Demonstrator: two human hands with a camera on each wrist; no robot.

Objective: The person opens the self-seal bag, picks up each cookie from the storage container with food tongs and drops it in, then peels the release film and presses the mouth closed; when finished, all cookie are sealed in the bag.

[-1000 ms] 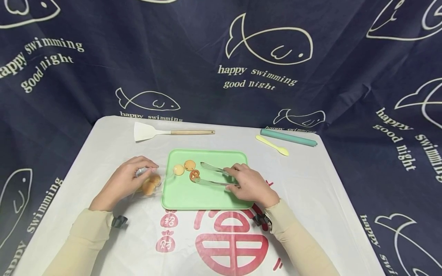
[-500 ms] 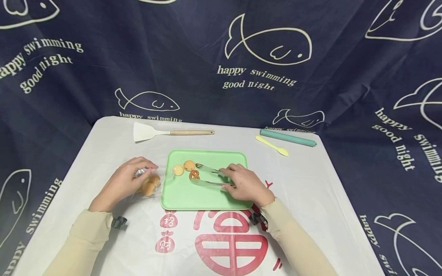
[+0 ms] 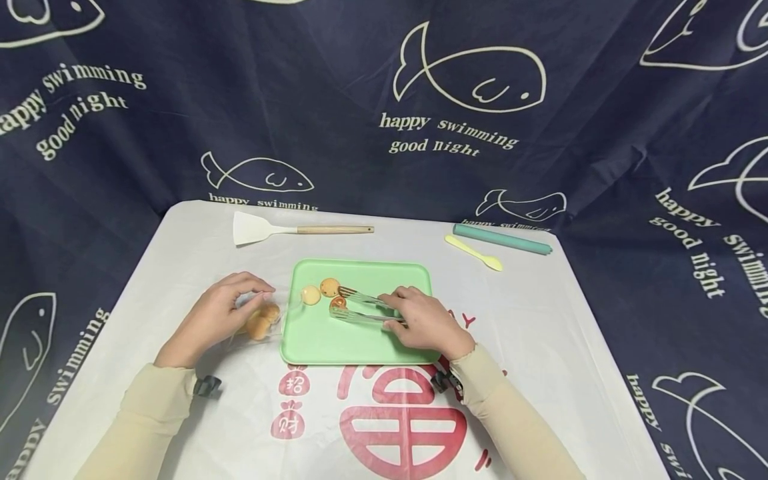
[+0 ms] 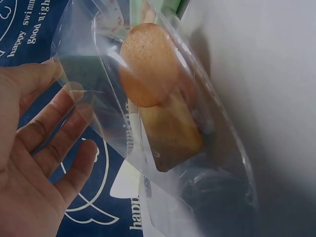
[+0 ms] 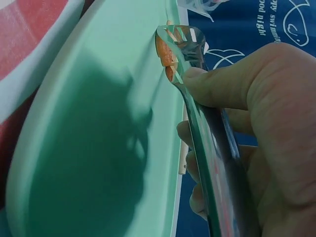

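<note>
My left hand (image 3: 222,313) pinches the edge of a clear plastic bag (image 4: 222,133) left of the tray. Inside the bag are a round biscuit (image 4: 148,64) and an oblong golden piece (image 4: 170,131). My right hand (image 3: 423,319) holds metal tongs (image 3: 366,316), thumb on one arm and fingers on the other. The slotted tips of the tongs stand on both sides of a small brown pretzel (image 3: 338,303) on the green tray (image 3: 360,347), partly covering it. Two round cookies, one pale (image 3: 310,295) and one speckled (image 3: 329,287), lie beside the pretzel.
A white spatula (image 3: 252,229) with a wooden handle lies behind the tray at the left. At the back right are a yellow spoon (image 3: 474,253) and a teal rod (image 3: 501,239). The white tablecloth (image 3: 228,427) bears red print; a dark blue curtain (image 3: 354,87) hangs behind.
My right hand has moved slightly left with the tongs, and their tips have drawn closer together about the pretzel. My left hand and the bag stay in place.
</note>
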